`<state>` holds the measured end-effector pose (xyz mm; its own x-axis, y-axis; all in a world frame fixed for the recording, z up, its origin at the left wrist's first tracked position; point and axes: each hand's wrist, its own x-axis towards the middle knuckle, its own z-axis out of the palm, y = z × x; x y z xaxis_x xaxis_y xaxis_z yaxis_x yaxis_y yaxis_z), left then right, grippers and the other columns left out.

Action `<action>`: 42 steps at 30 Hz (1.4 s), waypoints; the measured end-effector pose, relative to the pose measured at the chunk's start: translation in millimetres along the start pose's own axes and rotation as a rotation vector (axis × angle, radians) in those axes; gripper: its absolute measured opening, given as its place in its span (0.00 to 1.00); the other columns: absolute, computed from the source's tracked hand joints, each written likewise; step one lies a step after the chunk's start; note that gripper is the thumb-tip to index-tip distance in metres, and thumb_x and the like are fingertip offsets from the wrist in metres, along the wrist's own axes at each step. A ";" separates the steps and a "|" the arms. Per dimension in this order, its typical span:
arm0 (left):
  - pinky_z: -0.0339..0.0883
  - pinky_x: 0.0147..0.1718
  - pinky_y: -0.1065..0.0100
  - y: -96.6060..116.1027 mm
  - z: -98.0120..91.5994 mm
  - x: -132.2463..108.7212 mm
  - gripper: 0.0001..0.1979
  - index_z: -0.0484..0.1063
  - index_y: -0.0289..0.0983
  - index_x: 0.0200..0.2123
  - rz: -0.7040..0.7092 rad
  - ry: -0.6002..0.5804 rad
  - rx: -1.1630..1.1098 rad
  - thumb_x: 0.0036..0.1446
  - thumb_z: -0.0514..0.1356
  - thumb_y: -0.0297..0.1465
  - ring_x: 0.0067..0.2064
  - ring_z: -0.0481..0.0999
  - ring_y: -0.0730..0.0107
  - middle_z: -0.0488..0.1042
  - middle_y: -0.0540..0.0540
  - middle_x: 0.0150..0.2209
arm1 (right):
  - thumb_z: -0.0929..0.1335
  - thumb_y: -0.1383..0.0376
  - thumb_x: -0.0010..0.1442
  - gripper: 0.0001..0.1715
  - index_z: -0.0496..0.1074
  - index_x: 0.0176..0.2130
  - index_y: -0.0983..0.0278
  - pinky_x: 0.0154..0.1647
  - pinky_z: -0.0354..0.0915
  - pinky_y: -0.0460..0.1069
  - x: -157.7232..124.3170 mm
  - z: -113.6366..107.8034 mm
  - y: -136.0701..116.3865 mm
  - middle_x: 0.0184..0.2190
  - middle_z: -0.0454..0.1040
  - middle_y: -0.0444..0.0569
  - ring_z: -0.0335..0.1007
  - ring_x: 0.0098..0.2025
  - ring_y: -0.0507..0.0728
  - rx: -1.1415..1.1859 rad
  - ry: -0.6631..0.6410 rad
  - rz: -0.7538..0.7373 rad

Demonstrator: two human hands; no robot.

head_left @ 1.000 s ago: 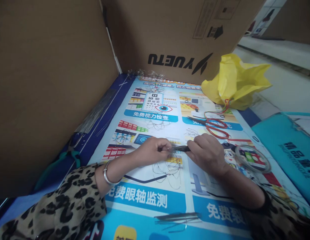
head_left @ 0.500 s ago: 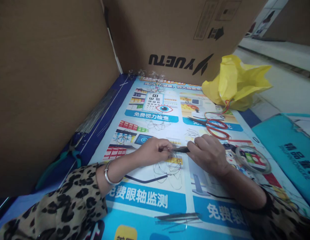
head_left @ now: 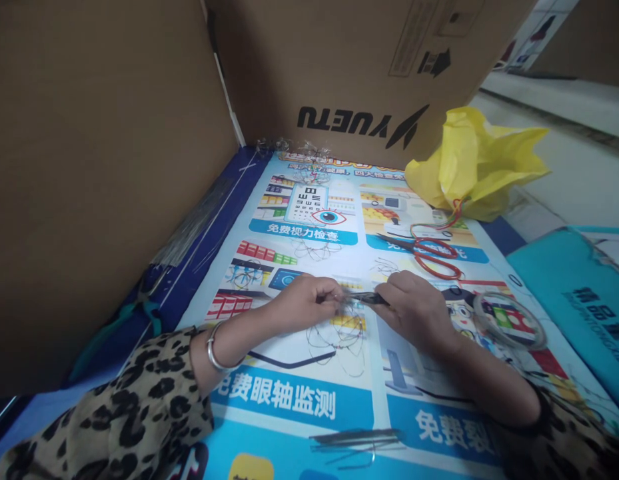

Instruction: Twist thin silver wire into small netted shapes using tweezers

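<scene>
left hand (head_left: 309, 303) pinching wire (head_left: 346, 305), right hand (head_left: 416, 312) gripping dark tool (head_left: 370, 298); wire looking light, springy, probably needing pinch near tool tip.

Left sleeve (head_left: 124, 403): tan fabric, bears black leopard spots. Bangle (head_left: 212, 350), left wrist (head_left: 202, 363): silver-coloured, narrow. Right sleeve (head_left: 564, 423): shows matching spots, dark cuff edge.

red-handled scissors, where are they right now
In the head view, the red-handled scissors lie right of centre on the printed sheet, just beyond the right hand and on the near side of the yellow bag.
</scene>
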<state>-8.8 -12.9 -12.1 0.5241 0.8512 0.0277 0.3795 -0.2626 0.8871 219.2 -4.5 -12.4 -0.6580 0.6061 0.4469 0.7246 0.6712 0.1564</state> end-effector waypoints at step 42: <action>0.56 0.27 0.74 -1.6 -7.2 4.6 0.08 0.71 0.34 0.23 0.056 0.067 0.122 0.51 0.55 0.26 0.25 0.64 0.77 0.66 0.53 0.21 | 0.60 0.50 0.60 0.23 0.68 0.26 0.63 0.28 0.51 0.45 2.0 0.0 -13.4 0.25 0.68 0.46 0.64 0.30 0.53 0.127 -0.230 0.278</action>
<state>-12.5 -5.3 -10.0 0.4963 0.8612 0.1097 0.4436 -0.3601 0.8207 208.1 -12.3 -13.6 -0.4795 0.8426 0.2453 0.8600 0.5068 -0.0597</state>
